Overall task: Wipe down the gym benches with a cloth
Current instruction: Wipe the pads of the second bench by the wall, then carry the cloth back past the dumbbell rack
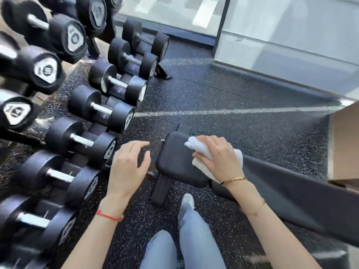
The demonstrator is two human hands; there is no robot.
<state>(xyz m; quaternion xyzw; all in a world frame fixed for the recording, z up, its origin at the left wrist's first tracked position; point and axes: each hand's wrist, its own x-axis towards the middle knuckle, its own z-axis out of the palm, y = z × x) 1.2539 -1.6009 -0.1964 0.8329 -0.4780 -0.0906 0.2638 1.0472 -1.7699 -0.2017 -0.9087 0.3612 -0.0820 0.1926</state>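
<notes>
A black padded gym bench lies across the lower right, with a short seat pad (175, 162) at its left end and a long back pad (295, 193) running off to the right. My right hand (217, 158) presses a crumpled white cloth (196, 144) onto the right side of the seat pad. My left hand (129, 167) hovers just left of the seat pad with its fingers spread and nothing in it.
A rack of black dumbbells (101, 109) fills the left side, close to my left hand. The bench's black foot (160, 191) rests on the speckled rubber floor. My legs in jeans (186, 239) stand beside the bench. A glass wall (281, 35) runs along the back.
</notes>
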